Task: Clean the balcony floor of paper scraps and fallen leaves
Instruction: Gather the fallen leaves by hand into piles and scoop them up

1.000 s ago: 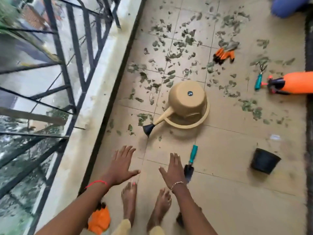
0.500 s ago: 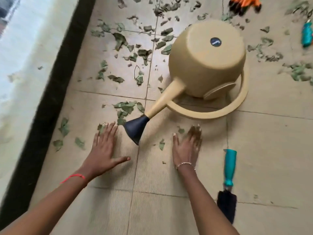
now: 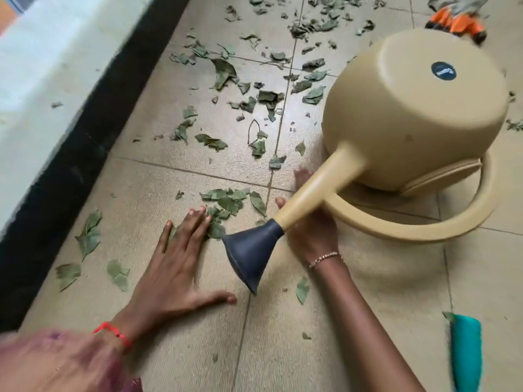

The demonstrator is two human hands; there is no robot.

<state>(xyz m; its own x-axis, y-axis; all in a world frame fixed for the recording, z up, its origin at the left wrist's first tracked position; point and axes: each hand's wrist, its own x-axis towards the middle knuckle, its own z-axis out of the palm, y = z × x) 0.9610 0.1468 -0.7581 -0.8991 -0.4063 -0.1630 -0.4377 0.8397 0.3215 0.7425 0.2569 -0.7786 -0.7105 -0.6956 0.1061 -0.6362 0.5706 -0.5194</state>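
Green leaf scraps (image 3: 226, 202) lie scattered over the beige tiled floor (image 3: 175, 335), thickest toward the top. My left hand (image 3: 178, 261) lies flat on the floor, fingers straight, its fingertips touching a small cluster of leaves. My right hand (image 3: 311, 230) reaches forward beneath the spout of an overturned tan watering can (image 3: 410, 114); the spout and its dark rose (image 3: 252, 250) hide most of it, and only two fingertips show past the spout.
A black skirting strip (image 3: 70, 179) and a pale ledge (image 3: 42, 66) border the floor on the left. A teal tool handle (image 3: 467, 355) lies at the lower right. Orange gloves (image 3: 452, 21) sit at the top right, behind the can.
The camera has dropped closer to the floor. My left hand slid forward onto the leaf cluster. My right hand moved forward and left, going under the can's spout.
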